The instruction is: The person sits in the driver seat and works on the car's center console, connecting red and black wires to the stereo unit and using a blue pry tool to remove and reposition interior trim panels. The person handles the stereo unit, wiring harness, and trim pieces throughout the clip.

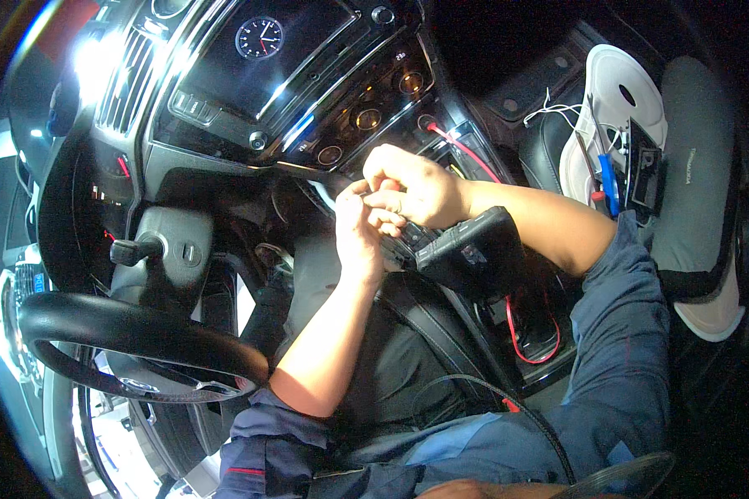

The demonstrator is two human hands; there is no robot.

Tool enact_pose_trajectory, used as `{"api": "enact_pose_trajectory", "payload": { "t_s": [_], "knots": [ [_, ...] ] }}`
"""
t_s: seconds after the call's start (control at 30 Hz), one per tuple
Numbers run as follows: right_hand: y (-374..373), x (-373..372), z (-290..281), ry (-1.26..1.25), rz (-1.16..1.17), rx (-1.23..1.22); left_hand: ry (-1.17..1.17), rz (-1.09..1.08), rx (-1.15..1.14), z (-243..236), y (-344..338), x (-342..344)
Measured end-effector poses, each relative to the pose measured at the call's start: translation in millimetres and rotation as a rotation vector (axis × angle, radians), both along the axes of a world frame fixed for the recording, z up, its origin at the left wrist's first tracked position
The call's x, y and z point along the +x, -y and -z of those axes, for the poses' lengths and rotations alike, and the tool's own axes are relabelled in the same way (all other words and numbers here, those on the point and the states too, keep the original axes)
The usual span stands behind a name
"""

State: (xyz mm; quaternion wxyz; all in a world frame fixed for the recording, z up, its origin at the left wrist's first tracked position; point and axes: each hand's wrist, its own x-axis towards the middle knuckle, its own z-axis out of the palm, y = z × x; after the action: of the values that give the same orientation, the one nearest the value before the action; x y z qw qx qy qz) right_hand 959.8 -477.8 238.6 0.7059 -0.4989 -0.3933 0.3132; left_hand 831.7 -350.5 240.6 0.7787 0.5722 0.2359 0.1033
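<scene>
The steering wheel (100, 320) stands at my left, and a red cable (472, 155) runs toward my right forearm (549, 224). My left hand (360, 237) and right hand (420, 190) meet, fingers curled; I cannot tell whether they grip anything. The black block-shaped piece (472, 252) sits just beside them, its long axis slanting up rightward.

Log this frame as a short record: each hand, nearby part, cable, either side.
Left hand: left hand, fingers bent, meeting the other hand's fingers; grip unclear
Right hand: right hand, fingers curled; any held item hidden
Nearby part: black boxy piece, below the right forearm in view
Cable: thin red cable, beyond the right hand
Left side: black round steering wheel
Right side: long grey cushion-like roll
</scene>
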Motion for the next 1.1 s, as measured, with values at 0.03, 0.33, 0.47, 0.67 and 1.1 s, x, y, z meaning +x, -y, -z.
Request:
{"api": "enact_pose_trajectory", "payload": {
  "t_s": [0.03,0.33,0.47,0.67,1.1],
  "knots": [
    [-2.3,1.5,1.0,0.272,0.036,0.083,-0.01,-0.031,-0.021,1.0,0.3,1.1],
    [-11.6,18.2,-13.6,0.887,0.004,0.015,-0.039,-0.065,-0.008,9.4,-1.2,-0.3],
    [-5.3,5.3,-3.5,0.599,0.067,0.102,0.007,0.025,-0.091,3.3,-3.1,1.2],
    [-11.8,20.7,-3.9,0.923,-0.018,0.009,-0.079,-0.011,-0.031,-1.4,4.3,-0.1],
    [28.2,15.3,-35.2,1.496,0.265,-0.024,-0.134,-0.018,0.051,8.5,-4.3,2.3]
  ]
}}
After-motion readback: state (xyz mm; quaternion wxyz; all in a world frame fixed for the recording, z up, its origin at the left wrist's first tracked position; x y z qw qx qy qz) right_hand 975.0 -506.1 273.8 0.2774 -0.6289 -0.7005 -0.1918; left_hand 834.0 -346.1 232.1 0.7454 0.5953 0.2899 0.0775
